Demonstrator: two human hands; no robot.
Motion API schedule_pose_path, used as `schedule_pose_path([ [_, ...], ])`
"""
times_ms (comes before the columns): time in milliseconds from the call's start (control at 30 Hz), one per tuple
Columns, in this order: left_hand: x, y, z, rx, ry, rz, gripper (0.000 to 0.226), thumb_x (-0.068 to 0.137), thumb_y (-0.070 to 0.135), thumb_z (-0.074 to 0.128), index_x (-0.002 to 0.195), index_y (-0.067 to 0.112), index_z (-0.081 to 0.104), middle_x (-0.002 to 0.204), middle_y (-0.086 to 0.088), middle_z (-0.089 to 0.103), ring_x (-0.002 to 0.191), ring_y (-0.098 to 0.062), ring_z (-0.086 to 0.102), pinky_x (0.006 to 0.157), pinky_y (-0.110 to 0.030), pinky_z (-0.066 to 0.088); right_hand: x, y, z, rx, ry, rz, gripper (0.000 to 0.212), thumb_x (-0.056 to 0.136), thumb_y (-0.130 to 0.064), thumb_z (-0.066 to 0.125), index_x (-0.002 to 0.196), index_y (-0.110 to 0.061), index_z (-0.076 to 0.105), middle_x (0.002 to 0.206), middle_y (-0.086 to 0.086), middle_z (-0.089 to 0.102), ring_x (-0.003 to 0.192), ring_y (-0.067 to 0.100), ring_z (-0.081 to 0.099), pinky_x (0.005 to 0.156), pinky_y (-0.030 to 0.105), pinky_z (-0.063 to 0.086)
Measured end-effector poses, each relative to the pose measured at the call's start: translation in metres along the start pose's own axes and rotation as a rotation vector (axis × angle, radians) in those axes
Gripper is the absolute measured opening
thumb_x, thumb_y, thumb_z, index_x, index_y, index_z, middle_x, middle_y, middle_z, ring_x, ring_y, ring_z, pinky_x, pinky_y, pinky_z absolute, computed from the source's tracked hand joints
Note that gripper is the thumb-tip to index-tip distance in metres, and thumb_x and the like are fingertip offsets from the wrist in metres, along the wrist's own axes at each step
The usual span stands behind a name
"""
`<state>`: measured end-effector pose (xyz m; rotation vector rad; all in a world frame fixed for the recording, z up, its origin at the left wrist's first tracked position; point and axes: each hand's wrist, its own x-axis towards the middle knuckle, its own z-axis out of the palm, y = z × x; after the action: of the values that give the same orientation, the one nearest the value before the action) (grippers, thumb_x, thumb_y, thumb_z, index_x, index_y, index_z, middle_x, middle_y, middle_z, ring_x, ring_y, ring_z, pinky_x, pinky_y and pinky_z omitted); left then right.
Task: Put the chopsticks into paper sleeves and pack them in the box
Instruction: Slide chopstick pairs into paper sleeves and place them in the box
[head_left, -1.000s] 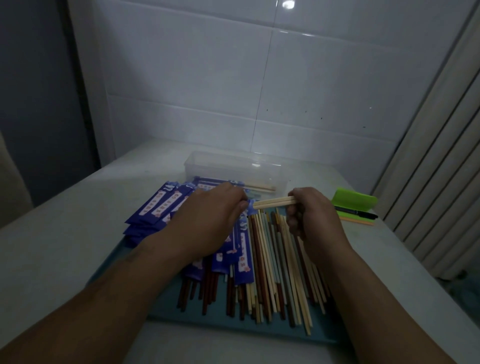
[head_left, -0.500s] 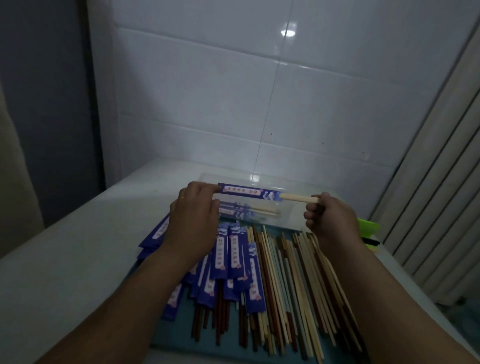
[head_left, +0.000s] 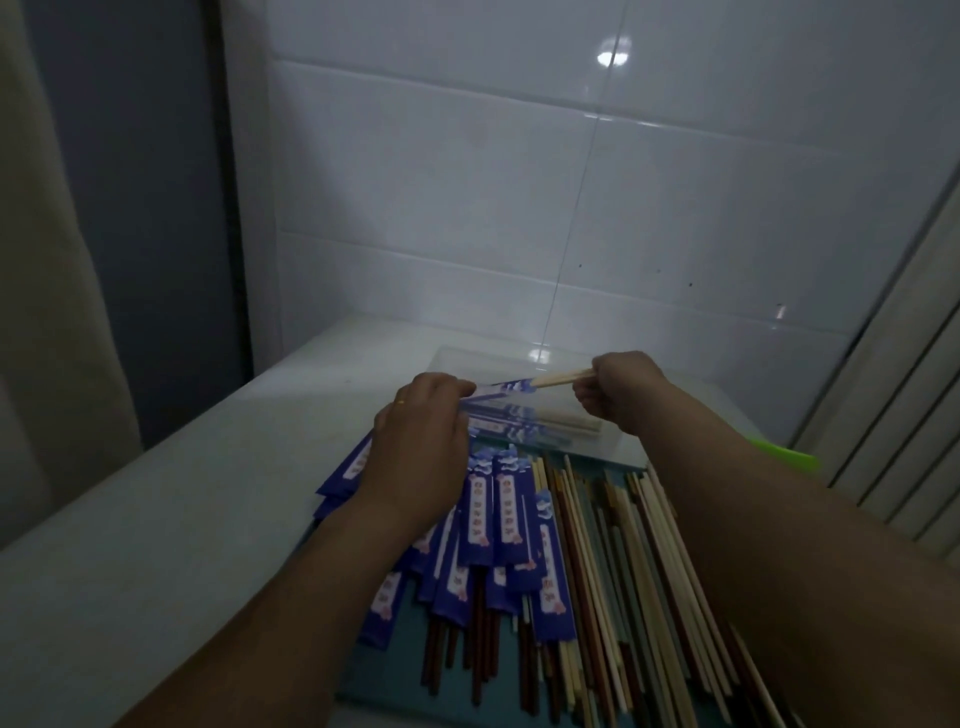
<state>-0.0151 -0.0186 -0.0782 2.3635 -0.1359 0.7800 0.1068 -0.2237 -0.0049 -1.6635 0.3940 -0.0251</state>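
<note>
Now left hand pinches the sleeve, right hand at three o'clock grips the chopsticks; a skewed push may tear it

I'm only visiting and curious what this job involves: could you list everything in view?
held chopsticks: one pair, pale wood, partly inside the held sleeve
held sleeve: one, blue, over the box
box: one, clear, behind the tray
sleeved pairs: a few, blue, inside the box
sleeves: many, blue, tray's left side
loose chopsticks: many, pale, brown, grey, tray's right side
tray: one, teal, on the table
green object: one, table's right edge
table: one, white, under the tray
left hand: pinches the held sleeve
right hand: grips the held chopsticks
</note>
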Motion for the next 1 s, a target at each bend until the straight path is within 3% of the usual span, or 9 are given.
schedule_pose_path([
  [67,0.000,-0.001,0.000,0.004,-0.005,0.000,0.033,0.107,0.018,0.048,0.138,0.023,0.056,0.139,0.002,0.053,0.126,-0.016,0.049,0.112,-0.040,0.036,0.000,-0.004,-0.001,-0.128,-0.001,0.001,0.026,0.106,-0.013,0.043,0.105,0.005,0.062,0.071,0.015,0.061,0.041,0.015,0.051,0.037,0.019,0.039],
  [167,0.000,0.000,-0.001,0.013,-0.003,-0.002,0.033,0.107,0.018,0.049,0.138,0.023,0.056,0.139,0.002,0.053,0.127,-0.017,0.049,0.113,-0.042,0.037,-0.002,-0.010,-0.006,-0.325,0.049,-0.043,0.025,0.105,-0.016,0.046,0.107,0.003,0.062,0.070,0.012,0.063,0.047,0.015,0.047,0.044,0.024,0.035],
  [300,-0.001,0.001,-0.002,0.020,-0.008,0.013,0.031,0.107,0.019,0.048,0.137,0.024,0.057,0.137,0.003,0.054,0.125,-0.017,0.050,0.113,-0.042,0.037,-0.007,-0.010,-0.016,-0.308,0.057,-0.069,0.010,0.100,-0.008,0.051,0.108,-0.007,0.057,0.069,0.010,0.053,0.050,0.017,0.038,0.047,0.025,0.027],
  [367,-0.003,0.003,-0.002,0.035,-0.031,0.028,0.030,0.107,0.020,0.048,0.134,0.024,0.058,0.135,0.003,0.055,0.124,-0.018,0.052,0.112,-0.043,0.038,-0.012,-0.006,-0.023,-0.299,0.032,-0.105,0.014,0.098,-0.005,0.052,0.110,-0.013,0.053,0.074,0.011,0.047,0.054,0.017,0.034,0.047,0.025,0.024],
  [467,-0.005,0.009,-0.002,0.059,-0.086,0.062,0.026,0.107,0.023,0.049,0.129,0.025,0.062,0.130,0.003,0.060,0.120,-0.019,0.056,0.109,-0.044,0.039,-0.025,0.001,-0.036,-0.347,0.036,-0.216,0.020,0.099,-0.004,0.055,0.116,0.002,0.065,0.073,0.010,0.054,0.054,0.017,0.042,0.048,0.024,0.032],
  [667,-0.016,0.029,-0.002,0.112,-0.273,0.154,0.019,0.103,0.043,0.053,0.108,0.031,0.066,0.103,0.009,0.063,0.097,-0.015,0.060,0.097,-0.049,0.048,-0.064,0.052,-0.075,-0.418,-0.028,-0.334,0.016,0.097,-0.017,0.063,0.096,-0.004,0.074,0.062,0.010,0.066,0.041,0.017,0.051,0.045,0.024,0.035],
  [800,-0.025,0.040,0.001,0.161,-0.351,0.163,0.032,0.099,0.057,0.055,0.114,0.030,0.062,0.097,0.013,0.054,0.092,-0.011,0.054,0.091,-0.039,0.047,-0.085,0.084,-0.083,-0.607,-0.037,-0.431,0.022,0.098,-0.025,0.066,0.080,-0.014,0.072,0.061,0.003,0.070,0.041,0.009,0.058,0.046,0.021,0.041],
  [867,-0.029,0.042,0.004,0.206,-0.412,0.169,0.044,0.095,0.066,0.054,0.120,0.030,0.058,0.107,0.010,0.056,0.098,-0.013,0.055,0.093,-0.039,0.048,-0.096,0.092,-0.080,-0.702,-0.065,-0.479,0.019,0.097,-0.030,0.067,0.081,-0.020,0.072,0.068,-0.003,0.071,0.047,0.001,0.061,0.047,0.018,0.044],
  [1000,-0.031,0.039,0.011,0.287,-0.487,0.167,0.056,0.088,0.077,0.053,0.123,0.033,0.055,0.117,0.008,0.055,0.106,-0.014,0.053,0.096,-0.040,0.049,-0.109,0.103,-0.070,-0.985,-0.096,-0.534,0.015,0.093,-0.044,0.069,0.096,-0.029,0.069,0.090,-0.013,0.065,0.081,0.002,0.061,0.069,0.028,0.050],
])
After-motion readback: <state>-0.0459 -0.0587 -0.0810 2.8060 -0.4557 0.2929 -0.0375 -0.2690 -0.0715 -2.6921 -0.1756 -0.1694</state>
